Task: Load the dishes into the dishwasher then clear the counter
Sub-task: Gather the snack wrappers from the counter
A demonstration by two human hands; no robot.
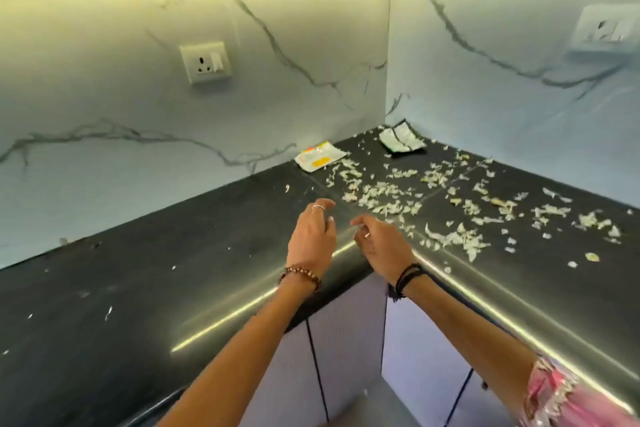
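Black stone is lying under both your hands: the counter (pixel 104 288) is wrapping round an inside corner, and your arms are reaching over its front edge. Your left hand (pixel 311 236) is hovering above the stone with its fingers (pixel 323 206) loosely curled and pointing toward twelve o'clock; it is gripping nothing you can make out. Your right hand (pixel 381 246) is hanging just beside it at three o'clock, thumb and forefinger drawn close together at the tip; whether they are pinching a scrap is too blurred to tell. Pale peel scraps (pixel 381 201) are littering the counter from one o'clock round to three o'clock of your hands, the nearest ones lying just beyond your right fingertips. Further back at twelve o'clock, a white and orange packet (pixel 320 158) is lying flat against the marble wall (pixel 138 114), and a torn wrapper (pixel 401 140) is sitting near the corner at one o'clock.
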